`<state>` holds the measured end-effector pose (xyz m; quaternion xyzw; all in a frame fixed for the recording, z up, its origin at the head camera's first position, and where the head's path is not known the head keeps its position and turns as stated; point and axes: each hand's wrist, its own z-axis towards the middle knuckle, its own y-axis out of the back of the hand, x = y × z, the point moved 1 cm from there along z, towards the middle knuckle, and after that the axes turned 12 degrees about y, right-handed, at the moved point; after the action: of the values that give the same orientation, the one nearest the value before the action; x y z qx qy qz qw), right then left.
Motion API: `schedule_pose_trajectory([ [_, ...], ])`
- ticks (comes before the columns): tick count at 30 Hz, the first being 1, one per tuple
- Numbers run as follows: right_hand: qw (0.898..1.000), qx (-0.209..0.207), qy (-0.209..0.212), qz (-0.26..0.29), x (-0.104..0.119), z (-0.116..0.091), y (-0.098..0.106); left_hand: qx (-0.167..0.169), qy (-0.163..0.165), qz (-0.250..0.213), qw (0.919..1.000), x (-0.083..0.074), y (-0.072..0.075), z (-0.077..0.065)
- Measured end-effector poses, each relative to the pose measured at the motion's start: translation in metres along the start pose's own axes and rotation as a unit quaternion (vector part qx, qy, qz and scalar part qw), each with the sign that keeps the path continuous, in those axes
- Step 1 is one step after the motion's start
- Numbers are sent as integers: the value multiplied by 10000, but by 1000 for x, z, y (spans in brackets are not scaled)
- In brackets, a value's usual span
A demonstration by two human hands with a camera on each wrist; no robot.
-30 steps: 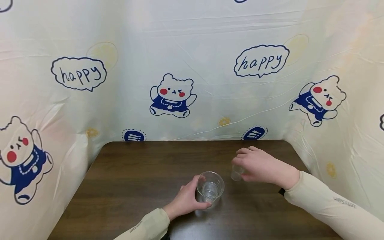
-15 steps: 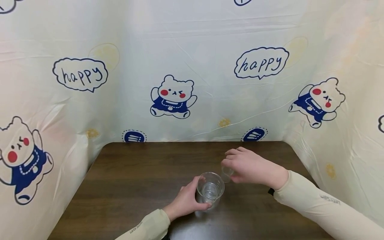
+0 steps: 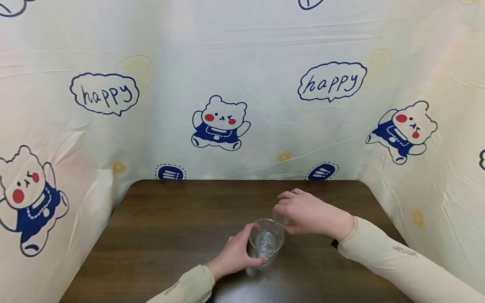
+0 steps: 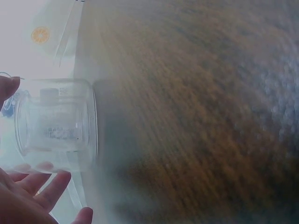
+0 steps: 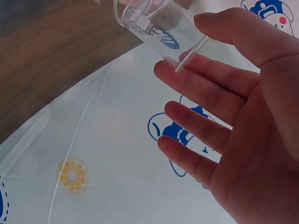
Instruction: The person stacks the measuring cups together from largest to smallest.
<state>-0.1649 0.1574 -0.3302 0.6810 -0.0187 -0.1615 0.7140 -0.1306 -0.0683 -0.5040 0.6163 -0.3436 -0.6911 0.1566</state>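
My left hand (image 3: 238,253) grips a large clear glass beaker (image 3: 280,243) from its left side, thumb in front and fingers behind. Inside it sits a smaller clear beaker (image 3: 266,241); the left wrist view also shows this nested beaker (image 4: 53,125) through the outer wall. My right hand (image 3: 308,213) pinches a third, small clear beaker (image 5: 156,25) near its rim between thumb and fingers. In the right wrist view this beaker is tilted, with white print on its wall. In the head view it is beside the large beaker's right rim, partly covered by the fingers; I cannot tell whether they touch.
The large beaker stands on a dark brown wooden table (image 3: 182,227). A pale curtain (image 3: 265,75) printed with bears, speech bubbles and orange slices hangs behind the table and on both sides, close to its edges.
My right hand has moved left with the small beaker, up to the right side of the large beaker. The left hand and the large beaker have stayed in place.
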Motion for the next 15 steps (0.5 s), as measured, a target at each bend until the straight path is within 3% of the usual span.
schedule_pose_trajectory([
  [15,9995,218,121,217,5,12,-15,215,91,-117,9997,0,2,0],
])
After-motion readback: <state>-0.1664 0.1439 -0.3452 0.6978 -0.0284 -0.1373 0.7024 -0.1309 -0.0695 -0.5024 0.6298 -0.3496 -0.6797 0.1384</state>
